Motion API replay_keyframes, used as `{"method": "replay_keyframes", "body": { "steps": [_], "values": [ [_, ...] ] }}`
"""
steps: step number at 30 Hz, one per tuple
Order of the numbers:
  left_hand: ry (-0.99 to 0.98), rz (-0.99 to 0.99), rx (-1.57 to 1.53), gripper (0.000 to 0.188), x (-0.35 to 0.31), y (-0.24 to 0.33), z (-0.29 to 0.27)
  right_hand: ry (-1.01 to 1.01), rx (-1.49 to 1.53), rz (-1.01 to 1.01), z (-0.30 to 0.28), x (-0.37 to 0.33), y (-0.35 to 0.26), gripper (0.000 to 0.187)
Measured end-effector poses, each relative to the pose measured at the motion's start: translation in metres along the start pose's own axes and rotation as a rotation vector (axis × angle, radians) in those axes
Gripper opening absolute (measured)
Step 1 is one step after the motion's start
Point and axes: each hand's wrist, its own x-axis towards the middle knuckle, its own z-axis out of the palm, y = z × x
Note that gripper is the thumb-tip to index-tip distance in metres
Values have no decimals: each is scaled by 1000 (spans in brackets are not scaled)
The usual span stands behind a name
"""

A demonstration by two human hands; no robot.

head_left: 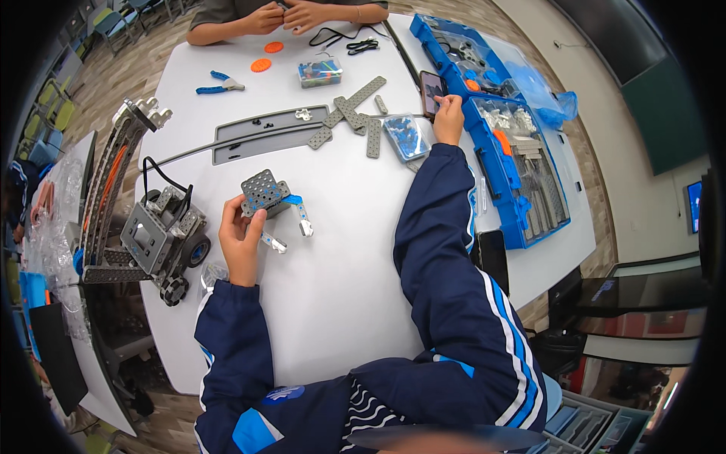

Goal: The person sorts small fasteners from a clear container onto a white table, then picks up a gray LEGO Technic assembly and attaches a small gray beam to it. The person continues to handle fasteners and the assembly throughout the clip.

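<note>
In the middle left of the frame, the left hand (240, 244) holds a small grey plate with holes (262, 191), which has blue and white bits joined to it. Its grip is closed around the lower edge of that piece, just above the white worktop (340, 287). Up in the top middle, the right hand (448, 115) reaches far out and touches a phone (432, 92) with a fingertip; its grip is loose and holds nothing. Just beside that hand lies a clear bag of blue parts (404, 136), and a big blue parts box (522, 185) sits to the right. A grey wheeled robot (162, 238) stands at the left edge of the worktop. Another person's hands (287, 15) are at the top.
</note>
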Motion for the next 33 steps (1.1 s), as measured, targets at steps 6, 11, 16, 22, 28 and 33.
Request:
{"method": "replay_keyframes", "body": {
  "steps": [6, 11, 16, 22, 28, 33],
  "values": [
    [-8, 2, 4, 38, 0, -3, -1, -117, -9, 121, -4, -1, 2, 18],
    [-8, 2, 13, 39, 0, -2, -2, -128, 38, 154, -9, 0, -5, 18],
    [-15, -11, 9, 39, 0, 0, -2, -10, 249, 162, -12, 3, -14, 12],
    [-10, 2, -26, 40, 2, -5, -1, 69, 560, 440, -32, 8, -21, 13],
    [-3, 5, -67, 38, 4, -9, 0, 141, -86, 285, -23, 9, 3, 37],
    [-40, 133, 52, 34, 2, -4, 0, -255, -49, 339, -34, 43, -7, 34]
  ]
}}
